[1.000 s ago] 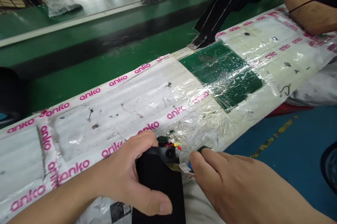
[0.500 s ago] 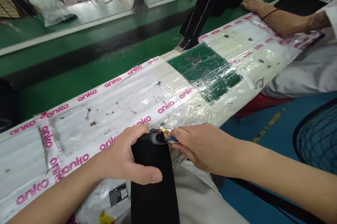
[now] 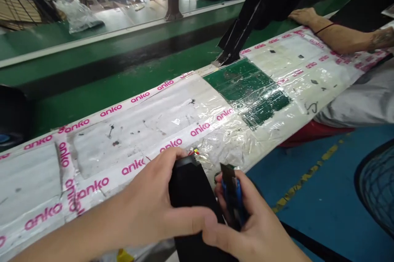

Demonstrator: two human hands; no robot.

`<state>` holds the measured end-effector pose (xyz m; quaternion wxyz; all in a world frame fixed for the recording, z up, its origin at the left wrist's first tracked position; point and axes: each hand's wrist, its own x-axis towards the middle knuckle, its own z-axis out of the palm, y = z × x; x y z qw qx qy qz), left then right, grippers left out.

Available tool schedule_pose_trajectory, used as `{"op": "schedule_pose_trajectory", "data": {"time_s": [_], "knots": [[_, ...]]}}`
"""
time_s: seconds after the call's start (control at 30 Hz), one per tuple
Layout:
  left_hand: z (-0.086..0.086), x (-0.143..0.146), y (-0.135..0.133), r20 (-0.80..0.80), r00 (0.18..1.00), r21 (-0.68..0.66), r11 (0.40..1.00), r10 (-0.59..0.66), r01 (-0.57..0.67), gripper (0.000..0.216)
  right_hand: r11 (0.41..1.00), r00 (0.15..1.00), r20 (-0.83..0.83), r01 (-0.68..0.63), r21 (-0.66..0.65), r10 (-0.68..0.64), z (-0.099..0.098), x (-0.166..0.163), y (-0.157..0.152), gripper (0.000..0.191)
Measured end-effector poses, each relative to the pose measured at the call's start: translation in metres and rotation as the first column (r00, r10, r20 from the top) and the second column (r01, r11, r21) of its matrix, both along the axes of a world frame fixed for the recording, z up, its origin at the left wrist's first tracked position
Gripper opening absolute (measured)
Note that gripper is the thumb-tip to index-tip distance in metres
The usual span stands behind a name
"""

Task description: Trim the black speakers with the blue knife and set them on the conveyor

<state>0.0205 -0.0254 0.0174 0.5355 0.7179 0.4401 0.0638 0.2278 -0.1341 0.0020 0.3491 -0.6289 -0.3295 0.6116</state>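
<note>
My left hand (image 3: 154,208) is closed around a long black part (image 3: 192,190) held upright at the near edge of the bench, thumb across its front. Small red and yellow wires (image 3: 194,152) stick out at the part's top end. My right hand (image 3: 249,225) is just right of it, fingers wrapped round a small blue tool with a dark blade-like tip (image 3: 230,186). The two hands touch at the thumbs.
The bench (image 3: 129,126) is covered in white sheeting, clear film and pink "anko" tape, with a green patch (image 3: 246,89). A green conveyor (image 3: 123,77) runs behind it. Another person's forearm (image 3: 341,36) rests at the far right. A fan grille (image 3: 378,188) stands on the blue floor.
My right hand has drawn back from the wires at the part's top and now holds the blue tool lower, beside the black part. The left hand keeps its grip.
</note>
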Motion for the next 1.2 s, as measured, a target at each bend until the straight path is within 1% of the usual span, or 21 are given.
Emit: {"op": "schedule_pose_trajectory", "data": {"time_s": [0.07,0.1,0.2,0.23,0.33,0.57,0.67,0.77,0.83,0.87,0.93,1.0,1.13,1.17,1.2], "knots": [[0.004,-0.004,0.003,0.019,0.997,-0.023,0.997,-0.071,0.071,0.087,0.992,0.992,-0.014,0.122,-0.018,-0.122,-0.005,0.005,0.0,0.063],[0.004,-0.006,0.007,0.024,0.995,-0.022,0.995,-0.093,0.093,0.086,0.986,0.986,-0.018,0.167,-0.009,-0.167,-0.007,0.009,0.0,0.063],[-0.005,-0.01,0.016,0.044,0.994,-0.034,0.995,-0.097,0.098,0.067,0.97,0.969,-0.047,0.242,0.021,-0.241,-0.011,0.021,0.0,0.06],[-0.009,-0.01,0.018,0.056,0.995,-0.04,0.995,-0.086,0.089,0.065,0.968,0.967,-0.058,0.251,0.026,-0.249,-0.013,0.024,0.0,0.059],[-0.016,-0.007,0.019,0.071,0.996,-0.054,0.997,-0.049,0.053,0.068,0.968,0.965,-0.088,0.251,0.025,-0.248,-0.017,0.026,-0.001,0.059],[-0.018,-0.002,0.011,0.098,0.995,-0.063,0.998,0.024,-0.018,0.065,0.962,0.951,-0.153,0.274,0.004,-0.27,-0.024,0.029,0.0,0.059],[-0.022,-0.001,0.009,0.103,0.994,-0.077,0.997,0.021,-0.013,0.066,0.957,0.942,-0.174,0.289,-0.011,-0.286,-0.026,0.032,0.0,0.057],[-0.027,0.0,0.005,0.139,0.989,-0.093,0.995,0.056,-0.043,0.074,0.952,0.931,-0.203,0.303,-0.036,-0.304,-0.029,0.034,-0.002,0.058],[-0.03,0.002,0.003,0.147,0.986,-0.059,0.995,0.084,-0.076,0.081,0.95,0.922,-0.228,0.308,-0.058,-0.313,-0.032,0.035,-0.003,0.059],[-0.03,0.004,0.002,0.147,0.986,-0.02,0.997,0.076,-0.074,0.081,0.949,0.918,-0.241,0.309,-0.07,-0.317,-0.034,0.035,-0.003,0.059],[-0.029,0.008,0.001,0.137,0.99,0.076,0.996,0.028,-0.038,0.073,0.947,0.911,-0.261,0.31,-0.084,-0.321,-0.037,0.037,-0.004,0.06],[-0.026,0.011,0.0,0.118,0.993,0.134,0.991,-0.019,0.003,0.066,0.946,0.907,-0.271,0.313,-0.083,-0.324,-0.038,0.039,-0.003,0.06],[-0.021,0.01,-0.004,0.127,0.988,0.108,0.992,-0.084,0.07,0.061,0.947,0.91,-0.268,0.321,-0.028,-0.316,-0.034,0.033,-0.003,0.058],[-0.022,0.009,-0.006,0.144,0.986,0.095,0.993,-0.088,0.075,0.066,0.948,0.913,-0.268,0.318,-0.011,-0.309,-0.032,0.027,-0.004,0.058],[-0.024,0.007,-0.008,0.168,0.982,0.081,0.994,-0.08,0.068,0.077,0.951,0.915,-0.271,0.31,0.001,-0.298,-0.031,0.021,-0.006,0.059]]}}
